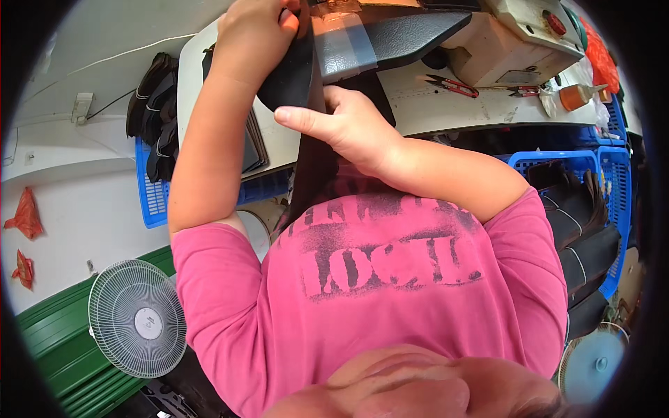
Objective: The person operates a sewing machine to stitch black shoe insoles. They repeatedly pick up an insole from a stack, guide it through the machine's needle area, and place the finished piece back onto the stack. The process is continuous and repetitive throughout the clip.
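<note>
A limp black leather-like piece (pixel 287 80) hangs from the table's edge down toward my shirt. My left hand (pixel 258 35) is at the top, its fingers curled closed on the upper part of that piece; the fingertips are partly cut off by the picture's edge. Lower down, my right hand (pixel 359 129) grips the piece too, thumb lying across its front and the other fingers mostly hidden behind. Just beyond, a dark, glossy machine bed (pixel 390 38) with clear tape round it juts out under a warm light.
A cream machine housing (pixel 519 42) with a red knob stands at the far right of the white table (pixel 502 111). Red-handled snips (pixel 453 85) and an orange bottle (pixel 575 96) lie there. Bundled black pieces fill a blue basket (pixel 554 159); a fan (pixel 143 320) stands left.
</note>
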Action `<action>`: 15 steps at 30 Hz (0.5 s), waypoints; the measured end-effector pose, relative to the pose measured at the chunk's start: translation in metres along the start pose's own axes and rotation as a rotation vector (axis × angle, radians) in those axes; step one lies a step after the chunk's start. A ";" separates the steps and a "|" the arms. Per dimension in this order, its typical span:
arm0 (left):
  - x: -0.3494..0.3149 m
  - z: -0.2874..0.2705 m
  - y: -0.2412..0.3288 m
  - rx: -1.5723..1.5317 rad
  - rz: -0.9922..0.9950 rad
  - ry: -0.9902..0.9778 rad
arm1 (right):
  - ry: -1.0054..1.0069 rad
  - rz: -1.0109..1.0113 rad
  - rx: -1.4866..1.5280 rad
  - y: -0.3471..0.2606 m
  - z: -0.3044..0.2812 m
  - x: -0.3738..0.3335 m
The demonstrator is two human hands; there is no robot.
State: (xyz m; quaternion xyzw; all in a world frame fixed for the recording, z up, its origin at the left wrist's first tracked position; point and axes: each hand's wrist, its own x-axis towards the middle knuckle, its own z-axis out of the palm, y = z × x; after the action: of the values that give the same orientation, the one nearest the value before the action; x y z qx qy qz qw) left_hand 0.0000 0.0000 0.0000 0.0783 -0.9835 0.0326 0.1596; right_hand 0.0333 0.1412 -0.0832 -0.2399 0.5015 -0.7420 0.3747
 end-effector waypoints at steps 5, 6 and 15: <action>-0.004 0.014 -0.024 0.185 0.322 0.147 | 0.153 0.078 -0.572 -0.003 -0.007 0.005; -0.006 0.015 -0.027 0.096 0.347 0.150 | 0.136 0.059 -0.477 -0.005 -0.007 0.005; -0.026 0.005 -0.024 -0.059 0.332 0.085 | -0.355 -0.163 -0.054 0.013 -0.002 0.011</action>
State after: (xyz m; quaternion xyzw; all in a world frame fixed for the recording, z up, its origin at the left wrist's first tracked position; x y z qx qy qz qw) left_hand 0.0271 -0.0198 -0.0121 -0.0913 -0.9759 0.0330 0.1956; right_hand 0.0295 0.1306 -0.0965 -0.4168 0.4260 -0.7023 0.3893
